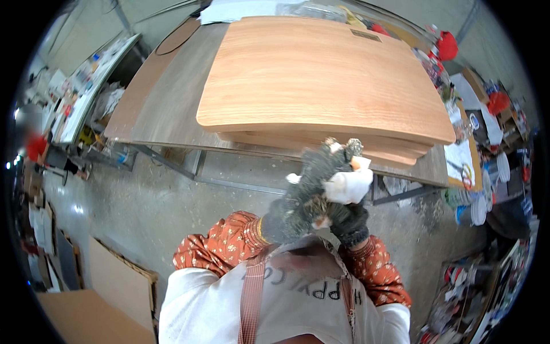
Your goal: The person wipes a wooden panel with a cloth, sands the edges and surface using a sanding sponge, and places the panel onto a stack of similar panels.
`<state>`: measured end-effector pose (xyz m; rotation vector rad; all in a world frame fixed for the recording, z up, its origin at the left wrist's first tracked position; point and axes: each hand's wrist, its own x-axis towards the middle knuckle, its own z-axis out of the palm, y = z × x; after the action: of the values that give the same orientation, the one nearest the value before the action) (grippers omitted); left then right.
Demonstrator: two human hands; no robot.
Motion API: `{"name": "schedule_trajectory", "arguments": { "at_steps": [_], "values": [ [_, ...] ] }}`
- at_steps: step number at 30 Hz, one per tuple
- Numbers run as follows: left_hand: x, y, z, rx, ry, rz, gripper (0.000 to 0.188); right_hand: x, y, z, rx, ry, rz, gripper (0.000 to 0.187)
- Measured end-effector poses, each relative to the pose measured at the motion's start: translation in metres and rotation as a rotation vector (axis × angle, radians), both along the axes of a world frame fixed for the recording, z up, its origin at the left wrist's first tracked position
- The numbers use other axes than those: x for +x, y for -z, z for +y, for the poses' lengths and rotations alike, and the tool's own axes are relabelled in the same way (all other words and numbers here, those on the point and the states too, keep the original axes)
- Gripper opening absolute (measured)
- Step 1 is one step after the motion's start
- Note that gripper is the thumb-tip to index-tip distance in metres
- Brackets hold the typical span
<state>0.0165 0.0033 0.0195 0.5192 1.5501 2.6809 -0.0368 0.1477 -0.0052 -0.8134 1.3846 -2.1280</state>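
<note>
My left hand [301, 192] wears a dark, worn glove and is raised in front of the table's near edge. Its fingers are partly smeared by motion, and light-coloured fingertips show at the ends. A crumpled white cloth [348, 186] lies against its fingers, and a small white bit sticks out on the other side of that hand. Close below the cloth is my right hand [350, 223], also in a dark glove, with its fingers mostly hidden. Beyond both hands, a stack of wooden boards with rounded corners rests on the table; the top board [326, 74] has a small dark label.
The grey-brown tabletop [172, 97] extends left of the boards. Along the right side are scissors [467, 175], plastic containers [475, 212] and mixed clutter. Cardboard sheets [120, 281] stand at lower left. Another person in red [37, 148] is at far left.
</note>
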Motion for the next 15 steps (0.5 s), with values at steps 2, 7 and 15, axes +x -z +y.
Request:
{"name": "schedule_trajectory", "arguments": {
  "at_steps": [2,7,15],
  "values": [
    [0.002,-0.002,0.006,-0.217,-0.066,0.168,0.050,0.003,-0.009,0.007,0.087,0.078,-0.263,0.054],
    [0.036,-0.069,-0.091,-0.872,-0.474,0.503,0.050,-0.054,-0.077,0.048,0.287,0.567,0.631,0.041],
    [-0.014,-0.055,-0.236,-1.442,-0.836,0.301,0.038,-0.139,-0.066,0.013,0.648,1.123,1.094,0.050]
  ]
}}
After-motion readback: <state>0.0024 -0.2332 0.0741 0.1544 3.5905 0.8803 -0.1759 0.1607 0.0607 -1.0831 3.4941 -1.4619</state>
